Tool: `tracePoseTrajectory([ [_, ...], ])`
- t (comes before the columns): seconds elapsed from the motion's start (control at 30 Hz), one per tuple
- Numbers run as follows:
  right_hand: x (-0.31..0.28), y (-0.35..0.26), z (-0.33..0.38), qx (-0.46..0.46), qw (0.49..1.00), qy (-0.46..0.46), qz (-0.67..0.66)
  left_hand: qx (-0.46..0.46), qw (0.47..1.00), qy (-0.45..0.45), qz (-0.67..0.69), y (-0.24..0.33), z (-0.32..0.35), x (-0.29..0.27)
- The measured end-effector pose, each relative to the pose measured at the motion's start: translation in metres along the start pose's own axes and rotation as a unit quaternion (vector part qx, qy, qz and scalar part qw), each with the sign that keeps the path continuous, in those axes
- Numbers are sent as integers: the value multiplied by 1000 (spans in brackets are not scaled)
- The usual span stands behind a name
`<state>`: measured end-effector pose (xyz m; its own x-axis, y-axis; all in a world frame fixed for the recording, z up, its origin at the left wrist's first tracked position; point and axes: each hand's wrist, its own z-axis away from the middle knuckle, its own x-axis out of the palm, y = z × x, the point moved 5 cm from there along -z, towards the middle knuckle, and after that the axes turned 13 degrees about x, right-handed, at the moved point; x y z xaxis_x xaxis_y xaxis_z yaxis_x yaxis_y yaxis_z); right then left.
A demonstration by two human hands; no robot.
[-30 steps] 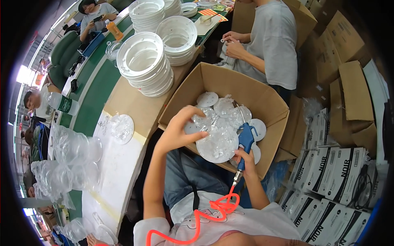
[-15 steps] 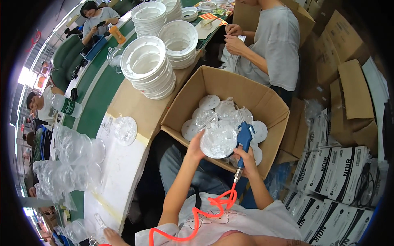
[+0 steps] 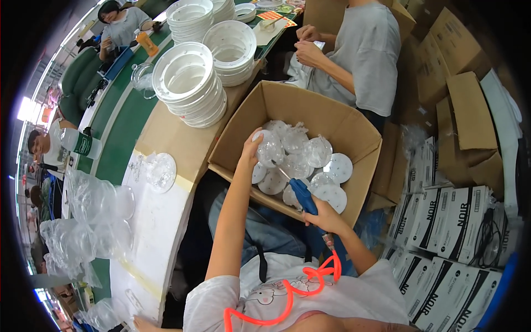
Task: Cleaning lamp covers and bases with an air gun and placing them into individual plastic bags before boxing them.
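My left hand [image 3: 251, 147] grips the rim of a clear plastic dome piece [image 3: 270, 148] with a disc-like base, holding it at the left part of the open cardboard box [image 3: 310, 99]. In my right hand [image 3: 327, 217] is a blue air blow gun [image 3: 302, 196], its thin metal nozzle pointing up and left toward that piece. An orange-red coiled hose [image 3: 290, 293] hangs from the gun's handle across my lap. Inside the box lie several similar clear pieces with round perforated discs [image 3: 338, 168].
Stacks of white rings [image 3: 191, 83] stand on the table left of the box. One clear piece [image 3: 161, 172] lies nearer, with bagged clear domes [image 3: 91, 199] beyond. A co-worker in grey [image 3: 368, 55] sits ahead. Another person's hand [image 3: 145, 323] shows lower left. Cartons [image 3: 448, 221] line the right.
My left hand has moved up and left with a clear piece, now turned dome outward. My right hand has tilted the blow gun so its nozzle points at the piece.
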<state>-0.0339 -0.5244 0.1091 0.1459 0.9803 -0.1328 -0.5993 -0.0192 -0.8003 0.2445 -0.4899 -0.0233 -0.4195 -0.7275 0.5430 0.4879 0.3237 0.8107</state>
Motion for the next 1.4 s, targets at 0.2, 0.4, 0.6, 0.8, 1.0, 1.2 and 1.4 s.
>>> tracePoseTrajectory([
  [0.2,-13,-5,-1,-14,998,38,52,-13,999,10,-51,4,6,-7],
  [0.4,-17,-2,-4,-4,999,37,36,7,999,25,-32,3,3,-16],
  [0.6,-22,-1,-5,9,999,36,13,20,1000,25,0,7,5,-11],
  [0.8,-24,0,5,-4,1000,8,-8,39,998,-5,55,12,3,-7],
  [1.0,-19,-3,11,-29,999,-3,18,51,998,7,42,12,3,-12],
  [1.2,-16,-7,0,-4,999,28,27,40,998,15,46,11,5,-14],
  [1.4,-20,-16,-12,-22,995,44,91,47,998,-7,35,12,6,-2],
])
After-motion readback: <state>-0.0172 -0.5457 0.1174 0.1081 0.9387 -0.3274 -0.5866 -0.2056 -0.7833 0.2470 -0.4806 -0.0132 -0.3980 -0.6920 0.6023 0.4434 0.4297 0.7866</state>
